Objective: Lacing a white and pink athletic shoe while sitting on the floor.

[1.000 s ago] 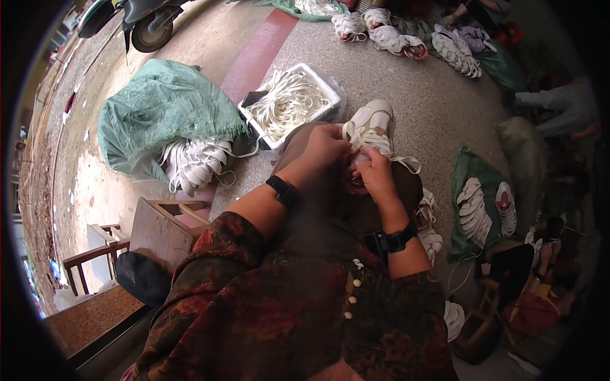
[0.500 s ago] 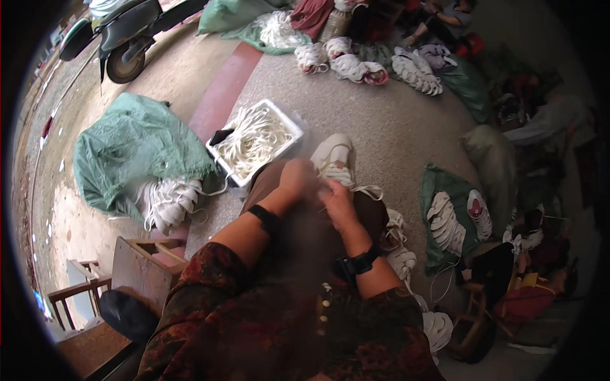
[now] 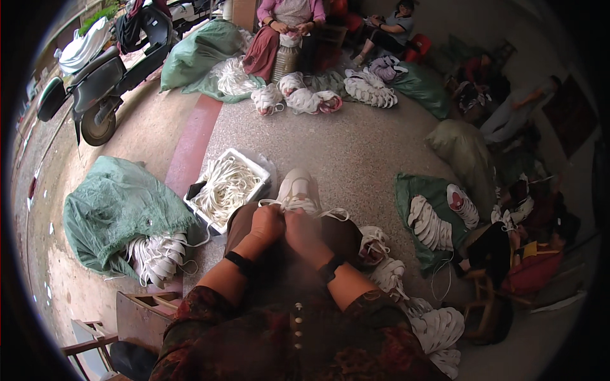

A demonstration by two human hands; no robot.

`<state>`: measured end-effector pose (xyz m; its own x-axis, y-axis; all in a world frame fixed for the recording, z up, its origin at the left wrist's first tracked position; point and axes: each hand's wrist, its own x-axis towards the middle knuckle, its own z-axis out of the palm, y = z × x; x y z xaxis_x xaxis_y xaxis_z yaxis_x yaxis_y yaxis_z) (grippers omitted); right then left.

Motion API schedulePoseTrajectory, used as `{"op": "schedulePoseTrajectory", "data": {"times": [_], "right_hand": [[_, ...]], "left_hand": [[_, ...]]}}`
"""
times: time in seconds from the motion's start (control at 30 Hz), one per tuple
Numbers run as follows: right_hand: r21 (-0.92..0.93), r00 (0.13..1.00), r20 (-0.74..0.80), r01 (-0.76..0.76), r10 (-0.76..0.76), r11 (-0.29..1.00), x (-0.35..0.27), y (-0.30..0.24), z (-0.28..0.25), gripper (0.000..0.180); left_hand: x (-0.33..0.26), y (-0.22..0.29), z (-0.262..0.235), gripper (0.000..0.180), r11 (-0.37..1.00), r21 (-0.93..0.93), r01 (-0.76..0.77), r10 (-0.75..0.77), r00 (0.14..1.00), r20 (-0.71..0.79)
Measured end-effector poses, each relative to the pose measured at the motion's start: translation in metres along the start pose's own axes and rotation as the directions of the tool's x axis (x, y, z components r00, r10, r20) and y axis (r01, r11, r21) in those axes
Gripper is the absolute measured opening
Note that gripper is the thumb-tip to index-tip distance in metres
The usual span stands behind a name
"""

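Observation:
A white sneaker (image 3: 298, 188) rests at my knees, toe pointing away from me. My left hand (image 3: 267, 223) is closed at the near end of the shoe, gripping a white shoelace (image 3: 338, 214). Right beside it, my right hand (image 3: 303, 233) is also closed, its curled fingers at the same lacing. Loops of lace stick out on both sides of the shoe. My fingertips are partly hidden by the backs of my hands.
Left of my knees sits a white box (image 3: 265, 174) full of laces. A green sack (image 3: 117, 209) spills white shoe pieces (image 3: 159, 257). More shoe bundles (image 3: 438, 327) lie at my right, near another green sack (image 3: 406, 190). Other people work beyond; a scooter (image 3: 105, 89) is parked far left.
My view has tilted up, so the scene sits lower and the people beyond show more. My hands have drawn side by side at the sneaker, and the lace is pulled out to both sides.

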<state>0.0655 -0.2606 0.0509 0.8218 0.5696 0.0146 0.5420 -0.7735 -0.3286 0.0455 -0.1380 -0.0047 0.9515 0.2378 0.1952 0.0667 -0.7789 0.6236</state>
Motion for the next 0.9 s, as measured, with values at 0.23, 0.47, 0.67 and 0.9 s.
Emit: {"op": "schedulePoseTrajectory", "data": {"times": [0.23,0.47,0.67,0.9], "right_hand": [[-0.007,0.972,-0.178,0.153,-0.152,0.988,0.021,0.01,0.042,0.013],[-0.023,0.925,-0.295,0.245,-0.241,0.969,-0.033,0.048,-0.002,0.004],[-0.088,0.931,-0.364,-0.066,0.029,0.994,-0.065,0.125,-0.063,0.005],[0.94,0.992,0.071,-0.033,0.102,-0.339,-0.049,0.096,-0.051,0.013]], "left_hand": [[0.011,-0.024,0.003,0.021,0.968,-0.237,0.088,-0.063,0.992,0.112],[0.0,-0.007,-0.022,0.03,0.918,-0.353,0.183,-0.139,0.979,0.147],[-0.001,0.001,-0.024,0.045,0.801,-0.507,0.317,-0.224,0.945,0.237],[-0.013,0.003,-0.02,0.033,0.918,-0.391,0.073,-0.11,0.991,-0.071]]}}
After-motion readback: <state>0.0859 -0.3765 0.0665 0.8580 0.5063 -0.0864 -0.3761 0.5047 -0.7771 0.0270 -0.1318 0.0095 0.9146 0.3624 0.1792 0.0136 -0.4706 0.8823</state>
